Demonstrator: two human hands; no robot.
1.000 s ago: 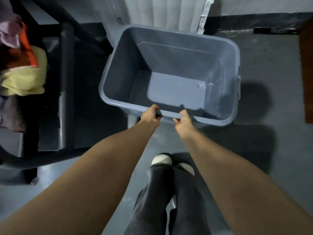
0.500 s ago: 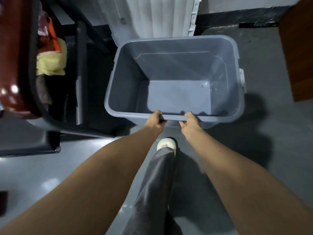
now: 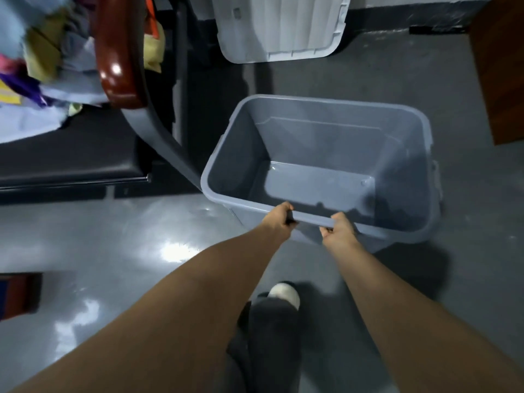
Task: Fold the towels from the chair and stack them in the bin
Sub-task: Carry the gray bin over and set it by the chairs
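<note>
Left hand [image 3: 279, 219] and right hand [image 3: 338, 229] each grip the near rim of the bin [image 3: 326, 101], close together, probably for two-handed steering. Bin is empty and sits just beside the chair [image 3: 119, 52], I'd say to keep reach short. Towels [image 3: 42, 61] are heaped unfolded on the seat, far left. Lid [image 3: 280, 24] is off, lying beyond the bin, so the opening is free.

A glossy grey floor [image 3: 368, 75] shows a white glare [image 3: 175, 251]. A pale lid [image 3: 283, 24] stands at the back, with a brown wooden panel [image 3: 499, 66] at the right.
</note>
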